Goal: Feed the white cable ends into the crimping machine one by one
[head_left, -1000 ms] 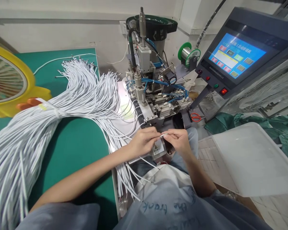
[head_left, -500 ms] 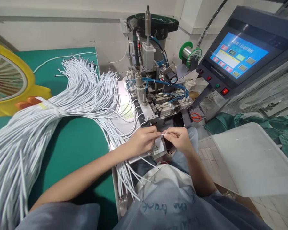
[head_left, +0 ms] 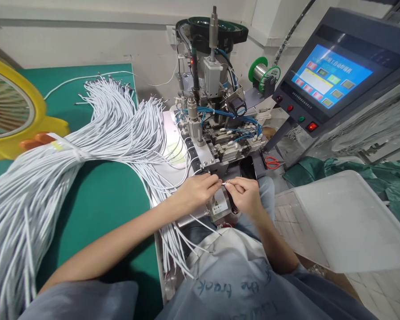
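Between my fingertips, just in front of the machine, is the end of a white cable (head_left: 223, 183). My left hand (head_left: 200, 190) pinches it from the left, and my right hand (head_left: 245, 193) grips its tip from the right with the fingers curled in. The fingers hide most of the tip. To the left a thick bundle of white cables (head_left: 116, 149) lies tied over the table edge, with several loose ends hanging beside my lap. Behind my hands stands the machine (head_left: 205, 146) with blue air tubes and metal cylinders.
A control screen (head_left: 333, 75) stands at the right, near a solder wire spool (head_left: 262, 73). Red-handled scissors (head_left: 272, 162) lie beside the machine. A white plastic bin (head_left: 353, 222) is at my right. A yellow fan (head_left: 40, 115) stands on the green table (head_left: 100, 209).
My right hand has turned slightly and its fingers have curled in more around the cable tip. Both hands have stayed in nearly the same place. The machine's tall upright cylinder has shifted right.
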A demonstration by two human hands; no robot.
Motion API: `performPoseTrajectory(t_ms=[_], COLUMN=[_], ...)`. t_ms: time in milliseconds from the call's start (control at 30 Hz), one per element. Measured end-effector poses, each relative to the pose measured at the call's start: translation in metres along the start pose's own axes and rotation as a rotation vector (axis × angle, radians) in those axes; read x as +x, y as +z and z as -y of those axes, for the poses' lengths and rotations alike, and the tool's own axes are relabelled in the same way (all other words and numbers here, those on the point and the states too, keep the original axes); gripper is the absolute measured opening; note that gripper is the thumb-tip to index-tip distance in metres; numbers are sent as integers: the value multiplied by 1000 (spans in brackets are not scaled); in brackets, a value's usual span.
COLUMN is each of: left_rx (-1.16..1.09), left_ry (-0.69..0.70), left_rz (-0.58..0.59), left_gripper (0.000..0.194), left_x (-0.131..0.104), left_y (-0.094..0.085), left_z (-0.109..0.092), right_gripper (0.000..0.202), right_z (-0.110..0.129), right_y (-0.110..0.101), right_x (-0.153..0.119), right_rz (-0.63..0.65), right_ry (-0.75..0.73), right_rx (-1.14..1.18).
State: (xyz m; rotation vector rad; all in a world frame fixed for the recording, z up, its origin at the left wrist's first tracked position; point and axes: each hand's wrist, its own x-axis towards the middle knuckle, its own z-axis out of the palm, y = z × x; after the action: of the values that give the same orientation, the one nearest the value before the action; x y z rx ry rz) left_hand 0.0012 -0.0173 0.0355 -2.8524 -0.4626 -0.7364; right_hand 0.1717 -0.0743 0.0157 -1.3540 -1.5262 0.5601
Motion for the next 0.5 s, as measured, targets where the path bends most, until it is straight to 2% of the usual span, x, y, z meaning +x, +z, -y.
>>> performPoseTrajectory(t_ms=[100, 167, 400, 500], left_rx=[124, 72, -527, -675], left_ry=[77, 24, -406, -502], left_rz=[88, 104, 23, 63], left_gripper=[24, 25, 16, 12], left_x=[2, 1, -4, -4], left_y=[-4, -3, 16, 22], left_z=[3, 3, -6, -5], right_gripper=[22, 23, 21, 23], right_z=[-3, -6, -18, -26], right_y=[-7, -7, 13, 21], right_x=[6, 9, 3, 1], right_rz=[179, 222, 4, -30], right_ry=[30, 84, 174, 245], right_rx=[-68, -29, 241, 283])
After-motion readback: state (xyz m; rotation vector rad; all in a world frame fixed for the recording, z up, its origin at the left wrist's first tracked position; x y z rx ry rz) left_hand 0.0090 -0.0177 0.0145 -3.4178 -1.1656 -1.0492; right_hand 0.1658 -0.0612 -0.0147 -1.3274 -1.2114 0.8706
